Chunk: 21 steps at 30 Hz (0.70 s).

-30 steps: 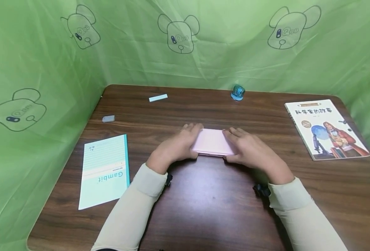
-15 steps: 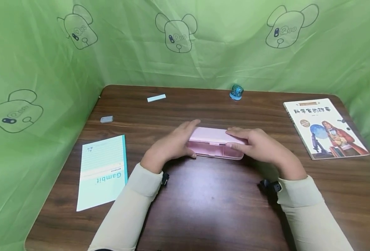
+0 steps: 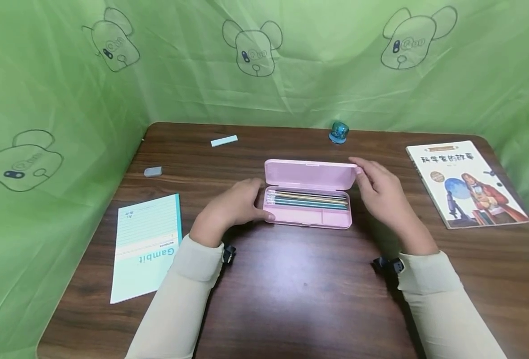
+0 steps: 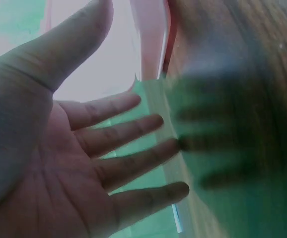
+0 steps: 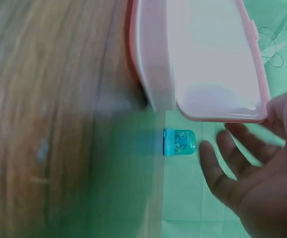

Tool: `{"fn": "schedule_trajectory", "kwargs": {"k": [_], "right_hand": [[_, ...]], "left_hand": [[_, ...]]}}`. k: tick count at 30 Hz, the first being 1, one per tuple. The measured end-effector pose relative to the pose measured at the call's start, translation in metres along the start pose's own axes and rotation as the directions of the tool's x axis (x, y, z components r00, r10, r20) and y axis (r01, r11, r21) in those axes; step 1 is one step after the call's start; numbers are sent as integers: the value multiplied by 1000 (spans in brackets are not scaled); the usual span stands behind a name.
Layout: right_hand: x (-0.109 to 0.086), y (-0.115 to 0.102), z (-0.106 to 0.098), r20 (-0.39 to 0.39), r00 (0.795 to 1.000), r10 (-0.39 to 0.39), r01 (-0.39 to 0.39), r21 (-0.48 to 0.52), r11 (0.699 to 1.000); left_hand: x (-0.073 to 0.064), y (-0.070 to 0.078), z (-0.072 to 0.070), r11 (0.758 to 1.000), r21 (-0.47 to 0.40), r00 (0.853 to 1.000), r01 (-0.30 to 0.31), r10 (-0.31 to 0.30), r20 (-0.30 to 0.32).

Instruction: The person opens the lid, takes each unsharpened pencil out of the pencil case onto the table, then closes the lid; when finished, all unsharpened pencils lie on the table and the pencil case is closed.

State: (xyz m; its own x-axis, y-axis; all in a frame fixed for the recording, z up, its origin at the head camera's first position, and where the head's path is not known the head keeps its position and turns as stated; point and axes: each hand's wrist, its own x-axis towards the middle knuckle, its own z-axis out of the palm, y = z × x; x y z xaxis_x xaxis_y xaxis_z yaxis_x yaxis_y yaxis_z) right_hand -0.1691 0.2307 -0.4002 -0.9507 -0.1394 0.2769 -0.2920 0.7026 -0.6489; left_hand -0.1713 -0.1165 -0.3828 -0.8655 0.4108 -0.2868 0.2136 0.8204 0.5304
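Observation:
A pink pencil case [image 3: 298,215] lies on the table in front of me with its lid [image 3: 311,174] raised. Several pencils [image 3: 309,199] rest side by side in its back compartment; the front one is divided in two. My right hand [image 3: 383,194] pinches the lid's right corner between thumb and forefinger, the other fingers reaching behind it. In the right wrist view the thumb overlaps the lid corner. At the case's left end is my left hand [image 3: 233,207], thumb by the front corner. Its fingers are straight and spread in the left wrist view.
A Gambit notebook [image 3: 147,249] and a grey eraser [image 3: 153,171] lie at left. Toward the back are a pale blue strip [image 3: 224,141] and a blue pencil sharpener [image 3: 338,132]. An illustrated book [image 3: 464,184] lies at right. Green cloth [image 3: 314,89] hangs behind the table.
The pencil case went from closed to open: its lid swung up and back, showing the pencils. My right hand rose with the lid's corner, while my left hand slid slightly left.

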Motion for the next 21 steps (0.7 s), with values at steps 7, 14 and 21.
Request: {"fn": "schedule_trajectory", "kwargs": {"k": [7, 14, 21], "right_hand": [[3, -3, 3, -41, 990, 131, -112, 309, 945], [4, -1, 4, 117, 977, 180, -213, 441, 872], [4, 9, 4, 267, 944, 196, -296, 417, 859]], "left_hand": [[2, 2, 3, 995, 74, 998, -64, 65, -11], [3, 4, 4, 994, 104, 999, -33, 35, -19], [2, 5, 5, 996, 92, 1000, -16, 17, -8]]}}
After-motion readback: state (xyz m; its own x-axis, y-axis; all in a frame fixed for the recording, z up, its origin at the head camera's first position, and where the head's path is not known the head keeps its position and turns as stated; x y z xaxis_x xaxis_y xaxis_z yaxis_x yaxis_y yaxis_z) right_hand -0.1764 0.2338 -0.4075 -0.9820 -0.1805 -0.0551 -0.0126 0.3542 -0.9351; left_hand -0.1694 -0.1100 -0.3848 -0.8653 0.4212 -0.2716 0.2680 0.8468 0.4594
